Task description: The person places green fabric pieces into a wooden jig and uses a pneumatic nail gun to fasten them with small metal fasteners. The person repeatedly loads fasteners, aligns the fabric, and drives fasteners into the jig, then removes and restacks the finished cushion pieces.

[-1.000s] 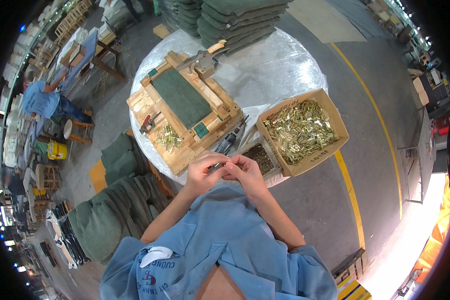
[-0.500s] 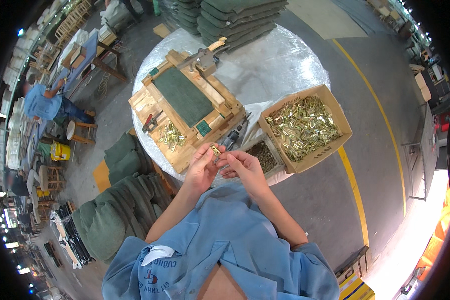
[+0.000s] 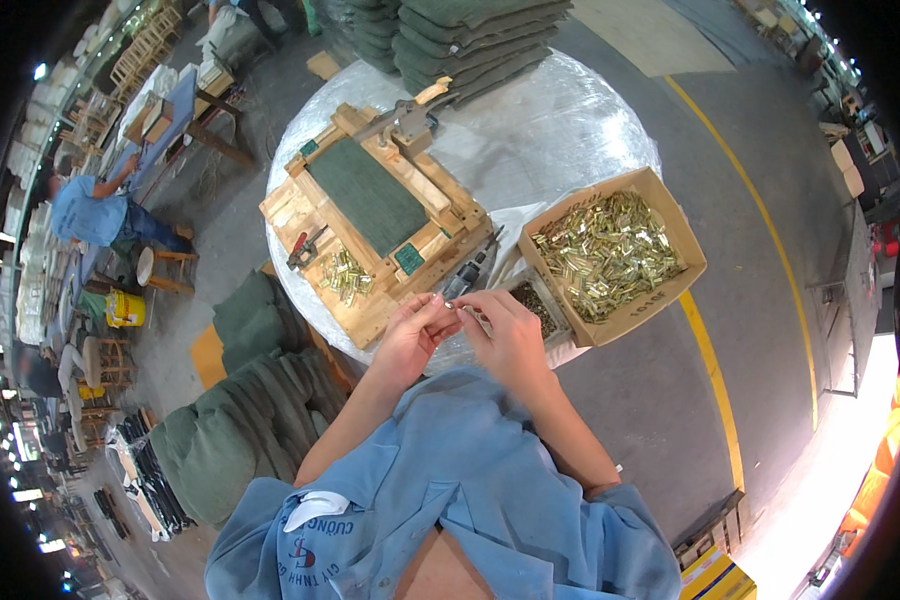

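Fitting (image 3: 450,305) is clamped in the grip of my left hand (image 3: 408,335), left of the carton (image 3: 615,328). From here I cannot tell whether my right hand (image 3: 510,335) grips it too. Jig (image 3: 440,207) rests on the bench (image 3: 570,120), left of the carton.

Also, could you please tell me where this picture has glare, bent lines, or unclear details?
In the head view, the patch at lower right is washed out to white and the table shows glare; same view, the yellow lines curve, and the part between the hands is too small to make out.
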`<state>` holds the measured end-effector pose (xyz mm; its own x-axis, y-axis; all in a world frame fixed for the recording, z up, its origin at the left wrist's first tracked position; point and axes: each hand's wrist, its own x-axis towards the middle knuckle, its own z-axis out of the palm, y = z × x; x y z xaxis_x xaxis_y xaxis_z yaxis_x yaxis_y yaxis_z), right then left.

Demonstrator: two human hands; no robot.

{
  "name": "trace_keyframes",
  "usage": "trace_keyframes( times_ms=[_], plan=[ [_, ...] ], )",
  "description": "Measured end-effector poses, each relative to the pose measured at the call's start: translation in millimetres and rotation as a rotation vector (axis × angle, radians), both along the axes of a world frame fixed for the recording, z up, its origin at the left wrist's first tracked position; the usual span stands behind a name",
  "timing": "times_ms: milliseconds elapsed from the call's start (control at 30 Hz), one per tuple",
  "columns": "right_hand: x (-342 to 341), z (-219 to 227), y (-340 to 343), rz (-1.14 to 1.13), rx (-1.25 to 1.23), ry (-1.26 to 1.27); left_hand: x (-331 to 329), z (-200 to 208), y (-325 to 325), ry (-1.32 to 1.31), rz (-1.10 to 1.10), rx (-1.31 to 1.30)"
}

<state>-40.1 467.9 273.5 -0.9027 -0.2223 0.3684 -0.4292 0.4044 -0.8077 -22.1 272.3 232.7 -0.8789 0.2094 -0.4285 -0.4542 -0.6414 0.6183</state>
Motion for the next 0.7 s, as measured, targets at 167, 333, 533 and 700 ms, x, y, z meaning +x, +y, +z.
trace_keyframes(
  times_ms=[167,333,533,700],
  plan=[
    [-13,-11,6,0.104,0.129,0.080,-2,-5,0,-0.118,0.000,-0.096],
    [-22,-18,11,0.138,0.155,0.084,-4,-6,5,-0.152,0.026,-0.142],
    [-22,-25,10,0.141,0.135,0.030,-4,-9,9,-0.160,0.014,-0.205],
    [-21,-36,9,0.173,0.053,-0.118,-3,0,9,-0.198,-0.068,-0.246]
  ],
)
